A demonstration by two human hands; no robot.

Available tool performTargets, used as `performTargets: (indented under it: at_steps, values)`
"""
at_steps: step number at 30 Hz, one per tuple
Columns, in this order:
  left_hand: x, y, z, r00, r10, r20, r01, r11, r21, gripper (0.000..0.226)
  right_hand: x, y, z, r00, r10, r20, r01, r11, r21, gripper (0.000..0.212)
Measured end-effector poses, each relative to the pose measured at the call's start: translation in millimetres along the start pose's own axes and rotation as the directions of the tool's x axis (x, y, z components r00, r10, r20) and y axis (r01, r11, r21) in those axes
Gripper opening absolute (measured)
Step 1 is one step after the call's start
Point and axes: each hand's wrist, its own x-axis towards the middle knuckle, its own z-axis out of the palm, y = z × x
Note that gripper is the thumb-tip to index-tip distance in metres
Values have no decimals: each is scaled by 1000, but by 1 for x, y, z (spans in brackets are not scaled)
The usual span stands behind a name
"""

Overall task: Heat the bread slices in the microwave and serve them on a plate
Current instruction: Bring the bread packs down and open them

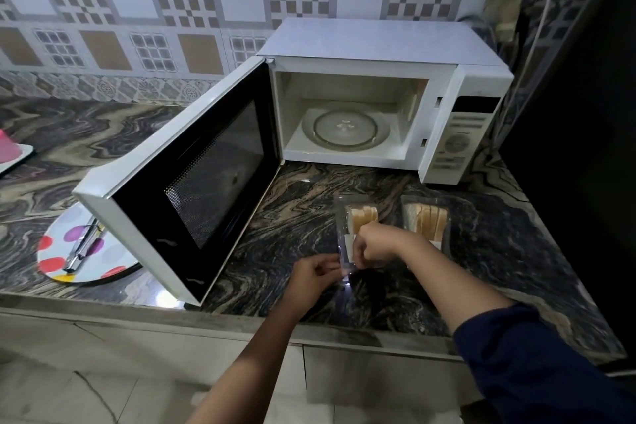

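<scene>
Two arms reach in from the bottom edge of the view, both belonging to the person wearing the camera. The left hand (315, 274) is bare, and the left forearm (254, 354) behind it is bare too, with no sleeve showing anywhere along its visible length. The right hand (373, 244) is also bare, with no ring, watch or bracelet in sight on either wrist. The right forearm is uncovered up to near the elbow, where a dark navy blue sleeve (537, 365) begins; its cloth looks plain and unpatterned, with a loose, slightly rumpled cuff edge.

Dim pic, wide-angle bend at edges (glare on countertop (165, 301)).
</scene>
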Motion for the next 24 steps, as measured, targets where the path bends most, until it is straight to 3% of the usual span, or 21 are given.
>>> performTargets:
  at_steps: [17, 24]
  values:
    - [-3, 0, 0, 999, 2, 39, -1, 1000, -27, 35, -5, -1, -6, 997, -17, 72, 21, 998, -62, 30]
    - [1, 6, 3, 997, -81, 1, 81, 997, -10, 29, -21, -19, -42, 993, -115, -3, 115, 986, 122, 14]
